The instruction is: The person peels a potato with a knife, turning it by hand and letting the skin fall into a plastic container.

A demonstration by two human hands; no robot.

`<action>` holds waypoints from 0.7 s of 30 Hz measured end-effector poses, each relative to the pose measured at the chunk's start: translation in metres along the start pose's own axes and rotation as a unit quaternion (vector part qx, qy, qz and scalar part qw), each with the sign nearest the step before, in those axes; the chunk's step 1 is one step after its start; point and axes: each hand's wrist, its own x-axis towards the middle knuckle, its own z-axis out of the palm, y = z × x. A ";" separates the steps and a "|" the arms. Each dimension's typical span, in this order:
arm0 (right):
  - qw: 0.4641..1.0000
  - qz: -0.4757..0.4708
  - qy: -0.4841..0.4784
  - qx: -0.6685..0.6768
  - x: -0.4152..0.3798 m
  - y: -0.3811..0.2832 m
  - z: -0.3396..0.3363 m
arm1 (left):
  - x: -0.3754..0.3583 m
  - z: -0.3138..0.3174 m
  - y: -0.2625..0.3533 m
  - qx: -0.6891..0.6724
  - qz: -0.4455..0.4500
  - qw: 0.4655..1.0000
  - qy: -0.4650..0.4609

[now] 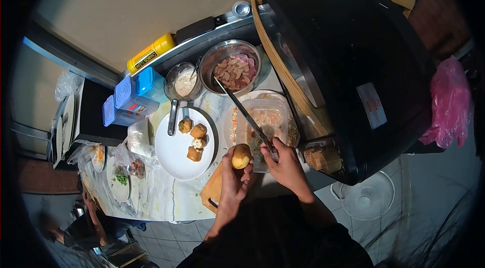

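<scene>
Brown-skinned potato [241, 156]: in the head view it is sitting in the left hand [232, 182], at the near side of the counter, just left of the right hand [285, 164].
Left-hand grip: the thumb and fingers are clasping the potato from either side, leaving its far and upper surface showing.
Right-hand grip: the fingers are wrapping around the handle of the long knife [245, 110].
Blade and potato: the blade is pointing far and left from the right hand, so the potato is lying on the left, near side of its line, close to the handle end; a narrow gap is seemingly separating them. The potato's slightly longer axis is running roughly near to far, and the left hand is holding it directly.
Skin: rough brown is covering the far part, while a smooth yellow patch is showing on the near part.
Under the blade: a clear plastic container [268, 101] is standing beneath, with orange and pale bits showing in it.
Blade tip: it is overlapping the near edge of a steel bowl [218, 53] of meat pieces [235, 72]; whether it is touching, one cannot tell.
Left side: a white plate [174, 162] is bearing brown pieces [198, 130].
Near edge: a wooden board [214, 187] is lying partly behind the left hand.
</scene>
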 end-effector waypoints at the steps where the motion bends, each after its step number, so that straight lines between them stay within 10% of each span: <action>1: 1.000 0.009 0.006 -0.004 0.000 -0.002 0.000 | 0.000 -0.002 0.001 -0.006 -0.012 1.000 -0.022; 21: 1.000 0.021 0.013 0.009 0.003 -0.003 -0.002 | -0.006 0.006 0.004 0.005 0.006 1.000 -0.010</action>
